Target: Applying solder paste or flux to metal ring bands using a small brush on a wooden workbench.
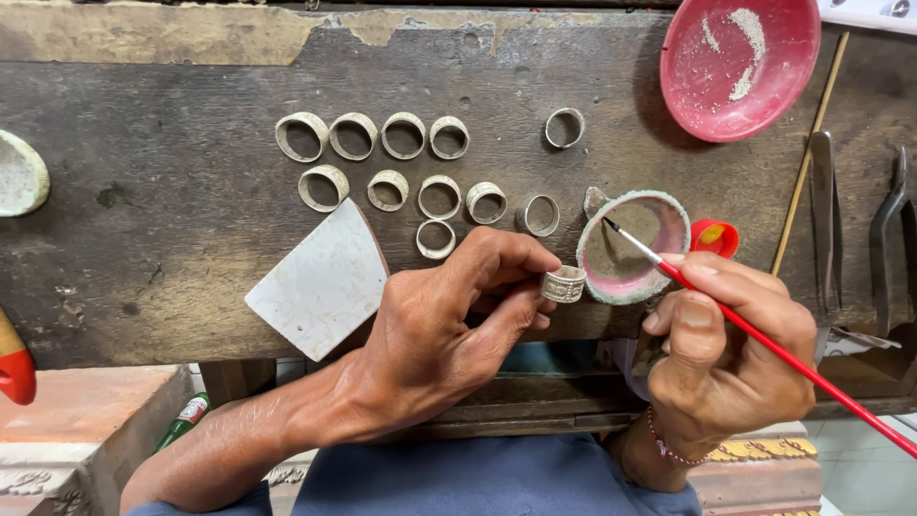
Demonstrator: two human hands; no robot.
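- My left hand (449, 320) is closed on a ring (564, 285), pinched between thumb and forefinger just over the near edge of the bench (172, 220).
- The ring is a wide silvery band with a patterned outer face, held on its side, close to the left rim of the cup (669, 215).
- My right hand (731, 354) is closed on a brush (764, 339), red-handled, gripped like a pen between thumb and first fingers.
- The brush tip (608, 224) sits inside the cup, a small round vessel with a crusted whitish rim and a pinkish inside.
- A small red cap (718, 235) lies just right of the cup, touching or nearly so; I cannot tell which.
- Eleven more rings lie flat on the bench behind my left hand, in three loose rows (382, 137).
- A white tile (320, 282), chipped and squarish, lies tilted on the bench beside my left wrist.
- A red bowl (702, 91) with pale powder in it stands at the far right.
- Further right lie a thin stick (807, 158), tweezers (823, 210) and pliers (893, 225).
- A green bottle (183, 419) shows below the bench, near my left forearm.
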